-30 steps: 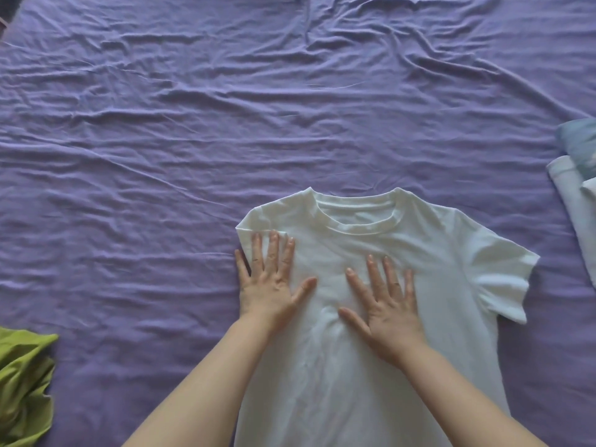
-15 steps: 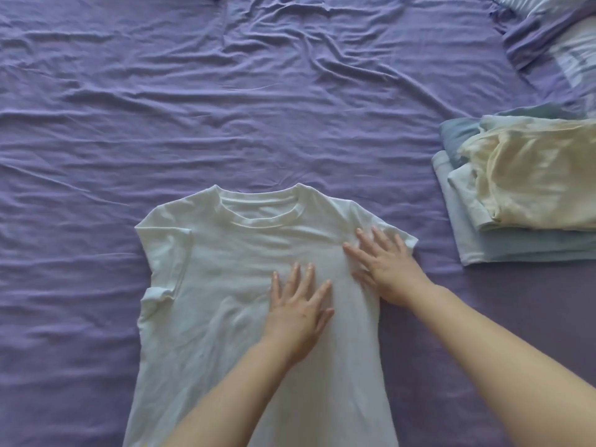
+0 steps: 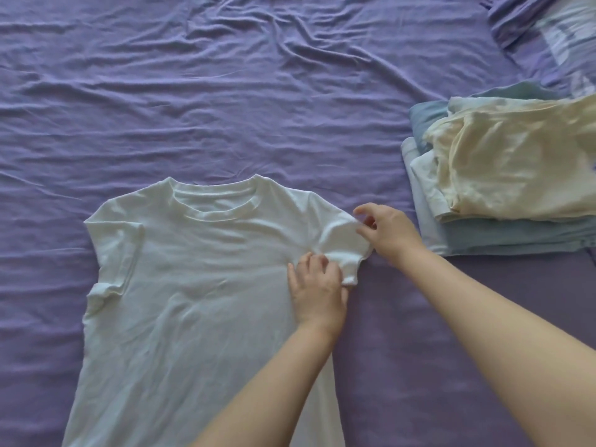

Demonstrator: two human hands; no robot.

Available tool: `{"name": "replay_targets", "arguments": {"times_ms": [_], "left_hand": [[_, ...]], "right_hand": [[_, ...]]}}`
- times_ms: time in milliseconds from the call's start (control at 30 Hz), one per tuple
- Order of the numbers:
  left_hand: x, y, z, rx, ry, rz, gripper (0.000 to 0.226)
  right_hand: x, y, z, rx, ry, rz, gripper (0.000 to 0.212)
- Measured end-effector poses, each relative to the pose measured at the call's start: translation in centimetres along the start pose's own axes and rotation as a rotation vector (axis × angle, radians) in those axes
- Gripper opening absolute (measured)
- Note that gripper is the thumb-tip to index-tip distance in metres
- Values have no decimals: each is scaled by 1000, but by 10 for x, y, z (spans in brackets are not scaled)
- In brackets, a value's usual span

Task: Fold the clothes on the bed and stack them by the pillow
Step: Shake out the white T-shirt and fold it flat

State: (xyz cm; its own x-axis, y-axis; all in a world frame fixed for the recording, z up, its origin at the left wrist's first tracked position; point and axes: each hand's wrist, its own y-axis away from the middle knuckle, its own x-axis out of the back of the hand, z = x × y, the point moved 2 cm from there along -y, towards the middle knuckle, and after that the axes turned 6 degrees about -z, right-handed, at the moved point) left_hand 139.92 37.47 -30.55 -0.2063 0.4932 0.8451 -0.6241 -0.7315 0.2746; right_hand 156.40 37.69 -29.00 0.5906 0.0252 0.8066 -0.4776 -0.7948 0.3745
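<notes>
A white T-shirt lies flat on the purple bed sheet, neck pointing away from me. Its left sleeve is folded inward over the body. My right hand pinches the outer edge of the right sleeve, which is bunched up. My left hand grips the lower hem of that same sleeve with curled fingers. To the right sits a stack of folded clothes, cream on top of pale blue and white pieces. A pillow with a purple and white cover lies in the far right corner, just behind the stack.
Wrinkled purple sheet stretches across the far and left parts of the bed. The stack's near edge lies close to my right wrist.
Both hands were pressing flat on the shirt; now they have moved to the right sleeve and taken hold of it. The sleeve has been drawn inward and bunched. The view shifted right.
</notes>
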Motion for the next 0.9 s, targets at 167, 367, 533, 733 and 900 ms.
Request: {"name": "replay_targets", "arguments": {"times_ms": [167,367,533,733,900], "left_hand": [[32,18,-15,229,199,248,19],[43,40,-53,516,224,80,26],[46,44,-71,341,113,149,32],[14,26,-123,-8,-392,-198,63],[8,27,-136,-53,-453,-209,65]], "right_hand": [[14,1,-29,-44,-415,0,33],[-11,-7,-100,-21,-824,-182,34],[-48,14,-96,247,54,-93,40],[-109,32,-58,243,600,-256,65],[-117,41,-64,216,667,-131,68]]}}
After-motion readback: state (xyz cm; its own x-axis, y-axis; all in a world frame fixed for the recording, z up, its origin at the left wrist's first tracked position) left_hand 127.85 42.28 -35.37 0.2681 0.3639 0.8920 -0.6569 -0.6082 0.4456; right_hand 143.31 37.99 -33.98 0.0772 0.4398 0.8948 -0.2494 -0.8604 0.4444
